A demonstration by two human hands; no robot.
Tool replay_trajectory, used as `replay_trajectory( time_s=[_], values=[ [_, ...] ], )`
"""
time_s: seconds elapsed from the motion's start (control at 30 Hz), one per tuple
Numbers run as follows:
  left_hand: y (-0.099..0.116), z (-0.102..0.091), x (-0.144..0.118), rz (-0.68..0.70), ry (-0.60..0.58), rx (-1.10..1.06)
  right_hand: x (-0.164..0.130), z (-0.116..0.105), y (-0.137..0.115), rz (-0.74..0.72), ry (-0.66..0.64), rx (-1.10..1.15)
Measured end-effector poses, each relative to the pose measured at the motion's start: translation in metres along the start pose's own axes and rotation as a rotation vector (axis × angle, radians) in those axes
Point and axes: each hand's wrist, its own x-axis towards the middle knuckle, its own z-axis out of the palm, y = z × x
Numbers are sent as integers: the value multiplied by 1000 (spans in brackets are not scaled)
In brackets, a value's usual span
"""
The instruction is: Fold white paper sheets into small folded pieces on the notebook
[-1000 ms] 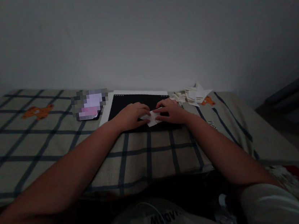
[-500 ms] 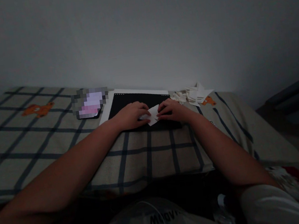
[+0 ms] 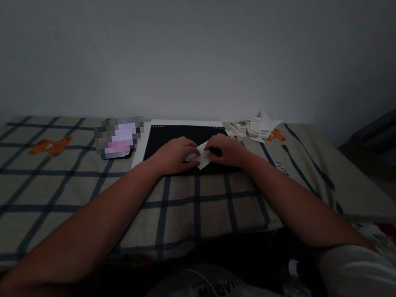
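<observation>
A small piece of white paper (image 3: 203,158) lies between my two hands, over a black sheet or board (image 3: 181,132) on the bed-like surface. My left hand (image 3: 177,156) has its thumb and fingers closed on the paper's left side. From the right, my right hand (image 3: 225,150) bends its fingers down onto the paper's other edge. Its fingertips partly hide that edge. Under the black board a larger white sheet (image 3: 142,149) shows along the left and far sides.
A pile of folded white paper pieces (image 3: 253,127) sits right of the board. A phone (image 3: 121,138), pixelated, lies at left on the checked cloth (image 3: 80,192). The wall (image 3: 186,49) rises behind. Low at right stands a clear bottle (image 3: 295,281).
My right hand's fingers have shifted slightly left along the paper, and the thumb has drawn lower, leaving a gap below the fingers. My left hand stays nearly where it was.
</observation>
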Motion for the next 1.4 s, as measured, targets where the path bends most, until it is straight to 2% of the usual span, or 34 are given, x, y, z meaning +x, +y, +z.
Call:
replay_trajectory(
  time_s=[0.13,0.23,0.37,0.47,0.53,0.67,0.87,1.0,1.23,1.4],
  values=[
    [1,0,0,-11,-2,-14,1,2,1,-64,-32,20],
    [2,-1,0,-56,-3,-35,1,2,3,-24,-20,25],
    [3,-1,0,-277,29,28,2,3,5,70,99,54],
    [2,2,1,-414,66,33,2,3,2,48,212,130],
    [1,4,1,-407,72,-44,2,3,-1,15,269,164],
    [-2,7,3,-396,35,-340,1,1,-5,-61,327,164],
    [-5,9,6,-398,137,-610,1,0,-3,-129,253,55],
    [-1,8,8,-416,117,-741,1,2,-4,-107,228,-29],
    [0,12,7,-433,94,-924,2,3,-3,-166,155,-86],
    [-5,15,6,-492,137,-962,4,4,-6,-173,149,-61]
  ],
)
